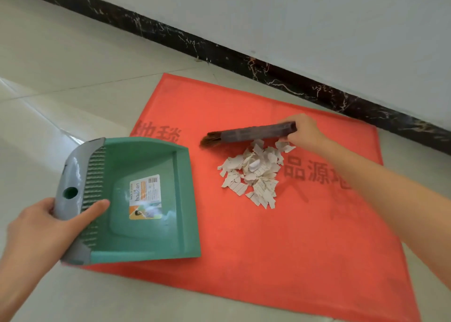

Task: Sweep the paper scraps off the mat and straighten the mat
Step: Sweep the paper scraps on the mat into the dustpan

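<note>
A red mat (256, 236) with dark printed characters lies skewed on the pale tile floor. A heap of white paper scraps (253, 172) sits on its middle. My right hand (305, 131) grips the end of a dark hand brush (253, 132), which lies level just beyond the scraps, its brown bristles pointing left. My left hand (46, 226) holds the grey rear edge of a green dustpan (144, 199). The pan rests on the mat's left part, its open lip facing the scraps about a hand's width away. The pan is empty apart from a label.
A white wall with a black marble skirting (244, 60) runs diagonally behind the mat, close to its far right corner. Pale floor tiles (61, 77) spread to the left and front.
</note>
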Action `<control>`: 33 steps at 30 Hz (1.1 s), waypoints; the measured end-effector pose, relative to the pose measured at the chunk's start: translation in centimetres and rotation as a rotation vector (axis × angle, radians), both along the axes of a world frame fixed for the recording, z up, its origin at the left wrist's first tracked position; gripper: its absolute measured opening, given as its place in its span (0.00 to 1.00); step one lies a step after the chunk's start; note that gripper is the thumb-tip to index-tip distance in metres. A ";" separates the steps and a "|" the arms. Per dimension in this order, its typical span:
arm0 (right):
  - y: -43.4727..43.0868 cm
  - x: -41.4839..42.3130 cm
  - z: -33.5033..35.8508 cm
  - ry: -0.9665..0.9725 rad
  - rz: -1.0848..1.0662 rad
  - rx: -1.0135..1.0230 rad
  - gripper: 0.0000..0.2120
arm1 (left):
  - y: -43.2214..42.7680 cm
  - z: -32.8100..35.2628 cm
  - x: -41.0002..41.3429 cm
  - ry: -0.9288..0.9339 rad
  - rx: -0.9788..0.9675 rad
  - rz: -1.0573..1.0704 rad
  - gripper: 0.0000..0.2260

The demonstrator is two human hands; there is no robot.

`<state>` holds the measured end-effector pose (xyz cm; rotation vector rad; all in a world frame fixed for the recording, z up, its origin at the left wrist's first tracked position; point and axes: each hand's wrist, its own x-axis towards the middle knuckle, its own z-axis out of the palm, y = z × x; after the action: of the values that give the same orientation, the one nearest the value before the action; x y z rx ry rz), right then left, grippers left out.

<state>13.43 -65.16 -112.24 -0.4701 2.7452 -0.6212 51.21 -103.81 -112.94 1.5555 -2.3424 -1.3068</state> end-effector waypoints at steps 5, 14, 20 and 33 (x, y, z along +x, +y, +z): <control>3.8 3.2 2.7 -0.028 -0.049 -0.068 0.19 | 0.2 1.8 1.1 0.020 -0.098 -0.067 0.35; 4.2 2.9 6.0 0.263 -0.346 0.009 0.18 | 2.4 4.8 1.1 0.014 -0.216 -0.180 0.25; -2.8 2.7 4.3 0.103 -0.067 0.147 0.10 | 2.3 4.8 0.6 0.033 -0.242 -0.196 0.24; 1.4 1.2 5.9 0.119 -0.192 0.114 0.20 | 2.9 4.3 1.7 0.049 -0.131 -0.154 0.18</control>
<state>14.63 -63.73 -106.39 -0.2263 2.9426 -0.4914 52.96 -100.86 -108.64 1.3163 -2.5039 -1.1757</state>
